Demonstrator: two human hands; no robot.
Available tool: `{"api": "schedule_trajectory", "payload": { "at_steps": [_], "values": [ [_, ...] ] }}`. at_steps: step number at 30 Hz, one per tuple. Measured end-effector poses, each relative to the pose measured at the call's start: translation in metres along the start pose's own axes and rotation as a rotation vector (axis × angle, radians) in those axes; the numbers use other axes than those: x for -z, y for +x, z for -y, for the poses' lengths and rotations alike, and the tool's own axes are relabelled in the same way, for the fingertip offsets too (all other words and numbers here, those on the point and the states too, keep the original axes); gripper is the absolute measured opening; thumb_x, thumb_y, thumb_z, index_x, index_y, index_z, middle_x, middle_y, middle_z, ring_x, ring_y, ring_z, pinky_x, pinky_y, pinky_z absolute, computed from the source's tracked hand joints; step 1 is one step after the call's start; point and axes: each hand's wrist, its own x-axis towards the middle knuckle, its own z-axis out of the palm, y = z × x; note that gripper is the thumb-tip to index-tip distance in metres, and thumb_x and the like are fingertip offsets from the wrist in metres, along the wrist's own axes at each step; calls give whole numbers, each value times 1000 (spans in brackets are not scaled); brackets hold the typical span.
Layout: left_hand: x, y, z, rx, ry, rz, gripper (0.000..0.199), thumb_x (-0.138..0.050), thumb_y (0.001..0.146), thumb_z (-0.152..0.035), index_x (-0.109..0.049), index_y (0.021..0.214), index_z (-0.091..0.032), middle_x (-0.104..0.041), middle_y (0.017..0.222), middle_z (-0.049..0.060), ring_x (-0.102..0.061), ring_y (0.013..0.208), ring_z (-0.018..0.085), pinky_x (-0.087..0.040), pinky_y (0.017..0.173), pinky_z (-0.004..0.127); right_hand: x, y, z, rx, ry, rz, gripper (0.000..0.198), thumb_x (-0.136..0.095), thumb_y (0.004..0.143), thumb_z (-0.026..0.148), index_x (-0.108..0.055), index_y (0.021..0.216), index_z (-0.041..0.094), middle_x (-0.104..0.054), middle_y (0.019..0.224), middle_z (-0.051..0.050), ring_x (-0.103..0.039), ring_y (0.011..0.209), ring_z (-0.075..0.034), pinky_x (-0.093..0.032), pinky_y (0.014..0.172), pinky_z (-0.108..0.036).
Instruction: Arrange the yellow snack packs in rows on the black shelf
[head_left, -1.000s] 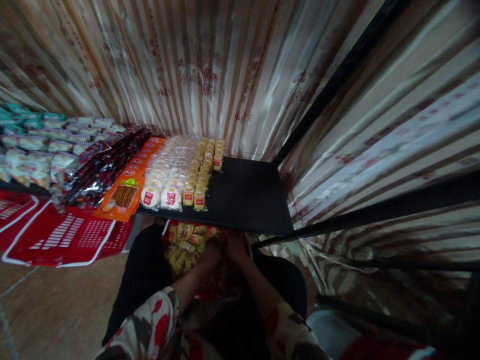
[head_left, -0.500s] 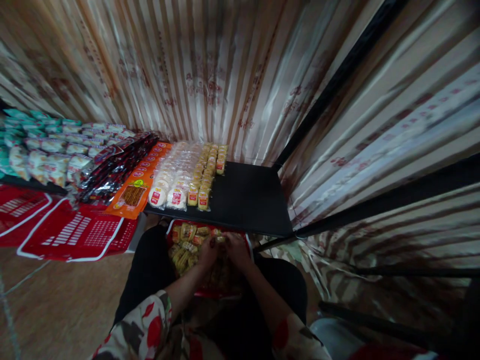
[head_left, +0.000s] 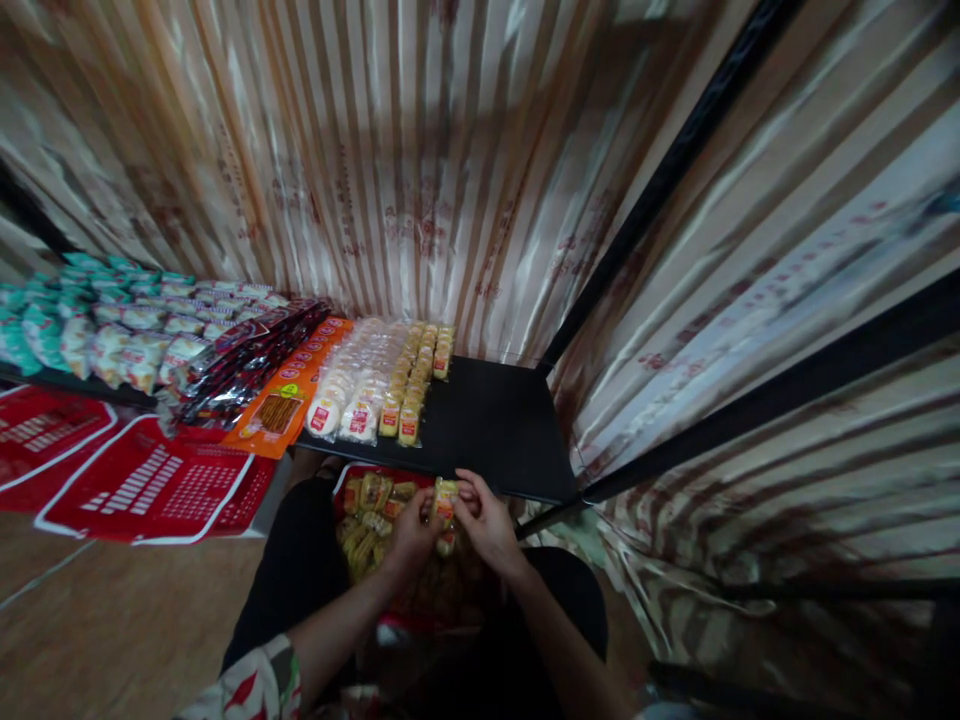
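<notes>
Between my two hands is a small yellow snack packet (head_left: 445, 503) with a red label, held upright above a red basket (head_left: 341, 492). My left hand (head_left: 414, 522) pinches its left edge. On the opposite edge, the fingers of my right hand (head_left: 484, 520) are closed. Several more yellow packets (head_left: 367, 525) fill the basket between my knees. Just ahead, on a black shelf (head_left: 502, 410), similar yellow packets (head_left: 409, 420) stand in rows, the rightmost row shorter than its neighbours.
Left of the yellow rows are white round-cake packets (head_left: 360, 415), an orange snack bag (head_left: 281, 405), dark red packets (head_left: 247, 355) and white and green bags (head_left: 120, 345). Red baskets (head_left: 150, 480) sit below. Black metal posts (head_left: 637, 230) and a striped curtain (head_left: 420, 180) border the shelf.
Both hands have risen from among the packets in the basket, bringing one yellow packet up between them. The view has tilted slightly, so the shelf sits lower.
</notes>
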Motion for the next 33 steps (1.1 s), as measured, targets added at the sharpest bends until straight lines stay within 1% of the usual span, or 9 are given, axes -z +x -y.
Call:
{"api": "schedule_trajectory", "payload": {
  "at_steps": [2, 5, 9, 14, 16, 19, 21, 27, 33],
  "values": [
    [-1, 4, -15, -56, -12, -19, 30, -53, 75, -14, -55, 105, -16, -67, 104, 7, -62, 96, 16, -47, 88, 28, 5, 5, 5, 19, 95, -13, 44, -57, 76, 35, -51, 116, 21, -68, 101, -7, -66, 88, -18, -55, 75, -32],
    [-4, 15, -37, -108, -28, -31, 30, -52, 77, -15, -55, 107, -15, -66, 106, 8, -61, 97, 16, -47, 89, 28, 12, 13, 9, 29, 143, -34, 37, -62, 73, 36, -57, 106, 20, -69, 97, -8, -66, 89, -20, -54, 78, -34],
    [-8, 37, -57, -107, -5, -34, 31, -52, 76, -13, -57, 107, -16, -67, 106, 6, -62, 95, 15, -47, 89, 27, 19, 29, 12, 34, 153, -47, 34, -61, 74, 37, -59, 103, 20, -69, 98, -7, -65, 92, -20, -53, 83, -35],
    [-13, 66, -72, -67, 113, -69, 34, -50, 78, -15, -56, 111, -14, -66, 107, 7, -61, 96, 16, -46, 91, 28, 25, 64, 8, 60, 196, -48, 33, -61, 72, 38, -60, 100, 21, -70, 96, -7, -65, 90, -20, -52, 83, -36],
    [-17, 75, -76, -56, 157, -120, 42, -47, 79, -15, -51, 120, -13, -61, 118, 10, -58, 106, 18, -43, 96, 29, 25, 81, 3, 65, 197, -83, 33, -62, 70, 39, -61, 97, 20, -70, 93, -7, -66, 88, -21, -52, 82, -37],
    [-27, 83, -79, -64, 237, -219, 53, -45, 77, -11, -43, 129, -12, -46, 136, 12, -41, 127, 20, -30, 108, 32, 24, 107, -5, 58, 191, -151, 31, -62, 68, 37, -61, 94, 20, -70, 92, -7, -66, 86, -21, -53, 81, -38],
    [-35, 87, -78, -74, 265, -230, 55, -45, 76, -10, -43, 130, -12, -39, 142, 10, -31, 134, 19, -23, 112, 32, 22, 125, -9, 49, 170, -187, 28, -61, 68, 34, -61, 92, 20, -70, 91, -7, -66, 84, -21, -53, 80, -37],
    [-45, 113, -75, -68, 227, -138, 52, -37, 84, -20, -37, 136, -12, -32, 146, 9, -27, 136, 17, -17, 114, 32, 13, 178, -14, 81, -6, -222, 25, -54, 73, 30, -60, 96, 21, -69, 97, -6, -65, 84, -19, -52, 81, -35],
    [-40, 149, -77, -55, 192, -153, 52, -32, 88, -26, -33, 138, -14, -27, 149, 7, -22, 137, 17, -13, 115, 32, 4, 217, -16, 96, -130, -284, 28, -53, 75, 28, -62, 100, 21, -67, 98, -6, -63, 84, -19, -50, 81, -35]
  ]
}}
